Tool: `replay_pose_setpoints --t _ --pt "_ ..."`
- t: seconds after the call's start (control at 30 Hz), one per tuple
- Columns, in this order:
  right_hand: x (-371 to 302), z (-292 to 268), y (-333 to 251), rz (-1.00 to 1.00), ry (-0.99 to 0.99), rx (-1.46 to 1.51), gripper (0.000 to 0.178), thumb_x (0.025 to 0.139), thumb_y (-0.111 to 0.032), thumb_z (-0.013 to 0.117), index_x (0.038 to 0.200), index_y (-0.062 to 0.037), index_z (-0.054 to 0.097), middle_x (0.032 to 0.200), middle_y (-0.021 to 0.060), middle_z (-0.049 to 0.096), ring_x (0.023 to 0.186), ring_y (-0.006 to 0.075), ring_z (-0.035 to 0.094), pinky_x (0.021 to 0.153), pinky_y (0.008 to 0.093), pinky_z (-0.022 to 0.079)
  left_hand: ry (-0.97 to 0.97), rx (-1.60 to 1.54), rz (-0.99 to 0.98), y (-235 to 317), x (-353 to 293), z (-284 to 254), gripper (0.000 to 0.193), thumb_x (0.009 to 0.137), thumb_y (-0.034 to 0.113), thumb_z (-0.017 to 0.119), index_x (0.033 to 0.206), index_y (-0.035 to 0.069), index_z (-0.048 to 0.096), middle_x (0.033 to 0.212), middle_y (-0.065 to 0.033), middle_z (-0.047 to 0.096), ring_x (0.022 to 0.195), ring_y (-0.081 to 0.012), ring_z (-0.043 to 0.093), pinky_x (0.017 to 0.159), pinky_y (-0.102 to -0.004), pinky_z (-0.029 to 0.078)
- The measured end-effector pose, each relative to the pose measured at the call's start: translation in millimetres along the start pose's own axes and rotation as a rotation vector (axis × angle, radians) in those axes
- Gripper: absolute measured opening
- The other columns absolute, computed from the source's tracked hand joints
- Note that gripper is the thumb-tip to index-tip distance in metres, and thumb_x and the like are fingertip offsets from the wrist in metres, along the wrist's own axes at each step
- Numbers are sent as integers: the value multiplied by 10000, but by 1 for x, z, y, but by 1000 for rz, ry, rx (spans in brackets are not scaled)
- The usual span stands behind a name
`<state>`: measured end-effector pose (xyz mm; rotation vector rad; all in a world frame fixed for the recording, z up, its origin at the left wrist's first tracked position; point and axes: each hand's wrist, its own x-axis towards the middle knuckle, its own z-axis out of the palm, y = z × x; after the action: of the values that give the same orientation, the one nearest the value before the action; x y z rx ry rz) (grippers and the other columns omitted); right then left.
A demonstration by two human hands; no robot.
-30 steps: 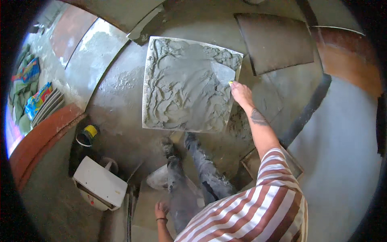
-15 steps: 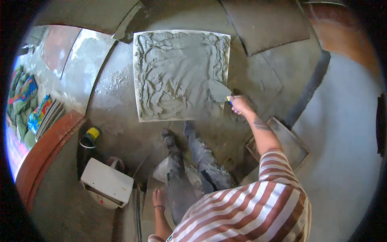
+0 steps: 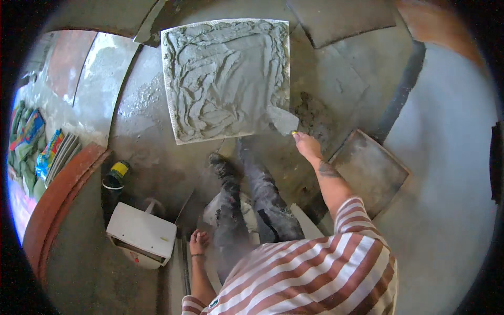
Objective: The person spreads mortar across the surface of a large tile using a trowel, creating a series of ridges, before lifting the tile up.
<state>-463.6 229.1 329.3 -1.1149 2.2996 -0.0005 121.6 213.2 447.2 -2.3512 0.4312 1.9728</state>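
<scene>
Grey wet mortar (image 3: 226, 79) covers most of a pale square tile (image 3: 169, 113) lying on the floor ahead of me. My right hand (image 3: 307, 146) is closed around the yellow-tipped handle of a trowel (image 3: 284, 121). The trowel's blade, smeared grey, lies over the tile's near right corner, its tip at the mortar's edge. Beside my left leg hangs my left hand (image 3: 199, 243), its fingers loosely bent and apart, with nothing seen in them.
A white box-shaped object (image 3: 142, 231) stands at my left, with a black bucket with a yellow band (image 3: 114, 175) beyond it. A square framed board (image 3: 370, 170) lies to my right. Colourful bags (image 3: 31, 131) are heaped past a reddish ledge (image 3: 65, 197) at far left.
The trowel has drawn back toward the tile's near right corner and turned slightly. My left hand has lifted a little and its fingers are more bent. The whole view has shifted.
</scene>
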Motion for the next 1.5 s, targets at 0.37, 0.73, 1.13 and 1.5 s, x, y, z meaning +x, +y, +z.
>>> replay_pose_setpoints --t 0.37,0.73,1.13,1.5 --pt "-28 18 -1 475 -124 118 367 932 -405 408 1033 -119 614 953 183 645 892 408 597 756 504 462 -25 164 102 -32 44 -88 359 925 273 542 1211 60 500 1005 -93 635 854 -187 628 627 -320 517" --pt "42 -20 -12 428 -54 209 380 942 -393 390 1070 -111 610 1001 192 633 947 410 579 806 495 451 -8 73 99 7 38 -60 354 924 255 536 1187 23 488 961 -85 605 731 -165 600 594 -306 507" --pt "97 -44 14 428 -23 298 413 944 -399 379 1040 -76 619 921 212 641 898 432 581 787 502 448 30 155 34 42 0 18 371 927 264 521 1221 44 469 933 -90 630 721 -154 587 571 -278 478" --pt "163 -59 29 389 31 281 317 930 -357 424 1024 -122 615 949 205 637 900 425 585 763 512 456 40 124 -19 51 -6 36 395 926 296 537 1254 86 472 1004 -61 620 856 -188 606 671 -314 499"
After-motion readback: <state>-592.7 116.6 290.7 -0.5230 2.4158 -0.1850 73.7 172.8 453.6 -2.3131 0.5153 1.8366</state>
